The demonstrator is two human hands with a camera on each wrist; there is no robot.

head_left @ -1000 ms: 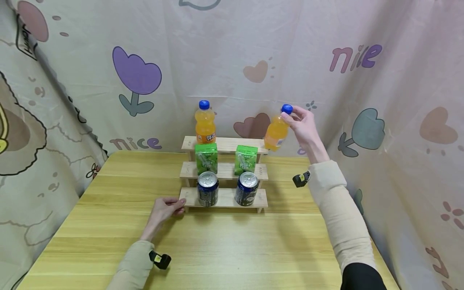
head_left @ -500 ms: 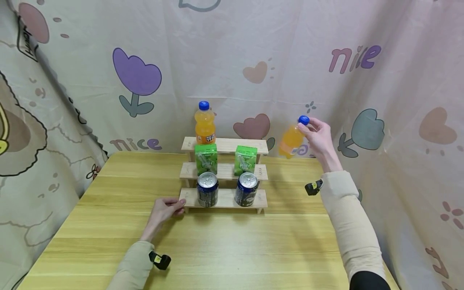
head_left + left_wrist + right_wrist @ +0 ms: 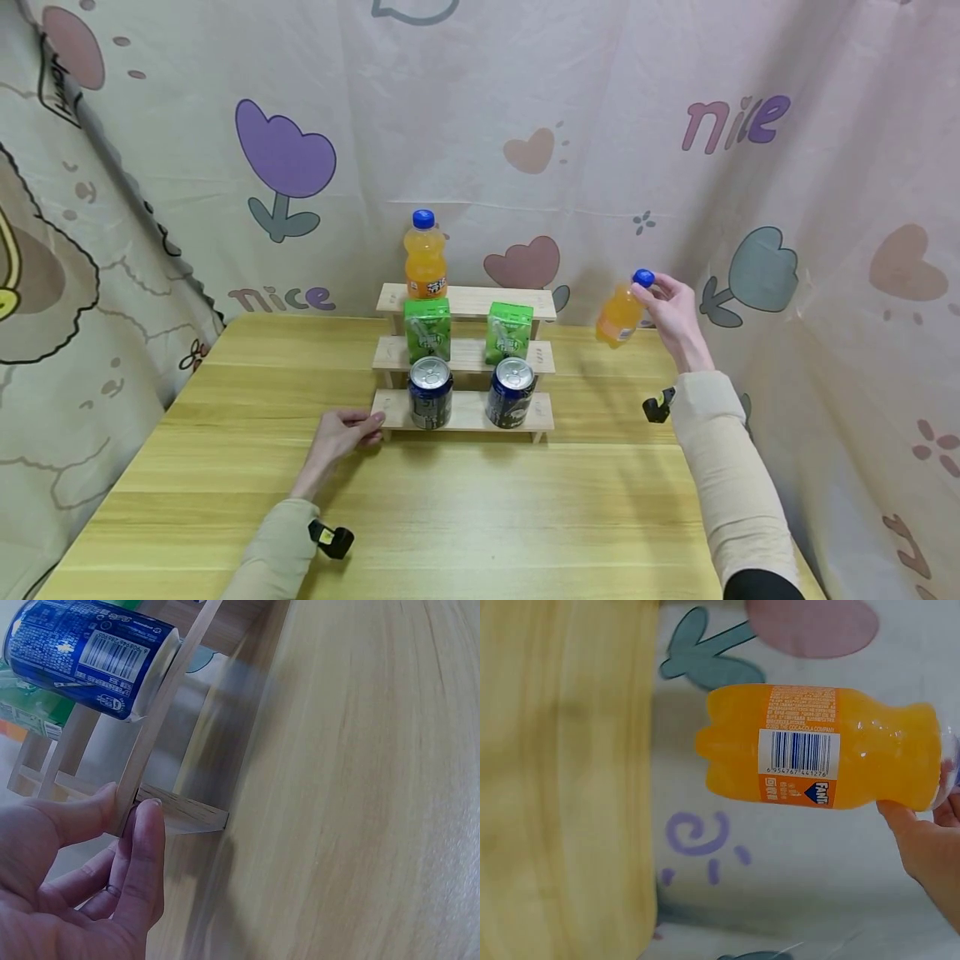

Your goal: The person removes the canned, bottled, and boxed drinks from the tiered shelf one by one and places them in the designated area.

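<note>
My right hand (image 3: 678,317) pinches an orange soda bottle (image 3: 621,315) by its neck, just under the blue cap. The bottle hangs tilted in the air right of the stand; its Fanta label (image 3: 799,746) shows in the right wrist view. My left hand (image 3: 341,437) grips the left end of the lowest step of a three-step wooden stand (image 3: 468,410), thumb above and fingers below in the left wrist view. Another orange soda bottle (image 3: 425,258) stands on the top step at left. Two green drink cartons (image 3: 427,329) occupy the middle step, and two dark blue cans (image 3: 431,400) the lowest.
The stand sits toward the back of a wooden table (image 3: 465,517). Behind it hangs a patterned curtain (image 3: 420,125), with more curtain along both sides. The table's back edge lies close behind the stand.
The soda bottle in my right hand has moved right and down, away from the stand's top step. My left hand and the stand have stayed put.
</note>
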